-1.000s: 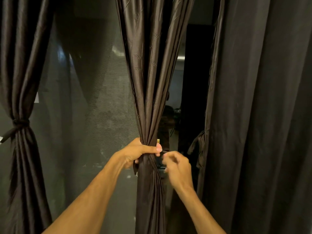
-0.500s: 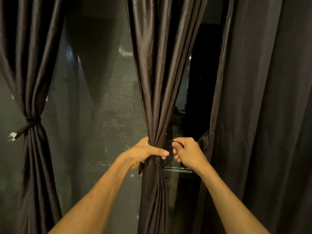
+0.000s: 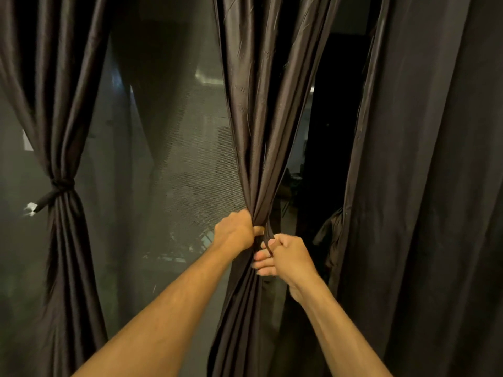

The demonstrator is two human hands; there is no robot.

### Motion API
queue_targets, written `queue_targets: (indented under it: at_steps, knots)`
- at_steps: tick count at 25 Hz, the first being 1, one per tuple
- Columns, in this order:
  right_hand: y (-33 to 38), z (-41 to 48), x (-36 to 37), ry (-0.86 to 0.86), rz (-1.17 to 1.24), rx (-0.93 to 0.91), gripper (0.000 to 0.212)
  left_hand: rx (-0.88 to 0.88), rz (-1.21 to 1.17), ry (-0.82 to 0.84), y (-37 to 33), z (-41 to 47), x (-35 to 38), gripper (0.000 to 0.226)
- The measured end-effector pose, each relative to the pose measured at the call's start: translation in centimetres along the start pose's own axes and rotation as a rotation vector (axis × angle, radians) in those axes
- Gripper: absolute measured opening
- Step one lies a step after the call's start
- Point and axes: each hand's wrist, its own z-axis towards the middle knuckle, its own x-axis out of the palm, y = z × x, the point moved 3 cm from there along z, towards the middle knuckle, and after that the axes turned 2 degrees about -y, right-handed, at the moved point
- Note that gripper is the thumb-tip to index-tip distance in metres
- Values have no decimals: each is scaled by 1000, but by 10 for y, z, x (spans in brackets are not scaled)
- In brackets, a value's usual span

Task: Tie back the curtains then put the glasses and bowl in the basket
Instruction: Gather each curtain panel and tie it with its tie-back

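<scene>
2 hands work the vertical middle curtain (image 3: 253,118): left hand (image 3: 235,232) clenches the gather; right hand (image 3: 288,258), touching just below-right, pinches the tie strap (image 3: 269,236) crossing it.

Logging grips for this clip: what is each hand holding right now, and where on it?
The left hand grips the middle curtain at its gathered waist. The right hand pinches the tie-back strip beside that bunch.
</scene>
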Motion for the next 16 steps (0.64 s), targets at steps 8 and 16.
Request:
queue_targets:
  at_steps: [8,16]
  knots:
    - [-31,15,23,-73,10,-51,29,-213,-1022,178,3,-6,12,28]
    - [-44,24,20,-188,-114,-215,26,-262,-1439,233,14,-16,32,19]
